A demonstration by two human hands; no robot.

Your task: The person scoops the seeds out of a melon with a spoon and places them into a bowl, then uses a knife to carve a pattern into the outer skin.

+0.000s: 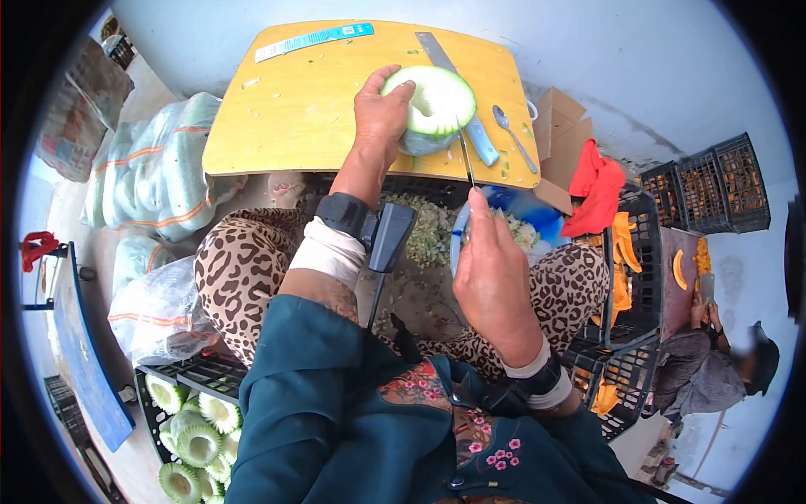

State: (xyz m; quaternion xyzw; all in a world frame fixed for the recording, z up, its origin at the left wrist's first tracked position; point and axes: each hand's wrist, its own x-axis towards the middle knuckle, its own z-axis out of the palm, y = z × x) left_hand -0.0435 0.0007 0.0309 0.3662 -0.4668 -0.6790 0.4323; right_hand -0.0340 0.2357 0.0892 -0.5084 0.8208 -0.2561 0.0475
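Observation:
My left hand (383,113) grips a thick, pale green melon piece (449,86) by its left side, with the thumb over the rim. A round hole runs into its middle, and notches show along its lower right edge. My right hand (495,286) is closed around a thin knife (466,160), whose handle is hidden in my fingers. The knife's tip meets the notched edge of the melon. Partly behind the melon, a long blade with a blue handle (481,141) lies on the yellow table (294,109). A metal spoon (514,136) rests to its right.
A blue-and-white strip (315,42) lies at the table's back. Melon scraps (428,231) are below. Notched melon rings (199,445) fill a crate at lower left, near wrapped bundles (155,160). Crates of orange pieces (621,252) and another person (705,370) are at right.

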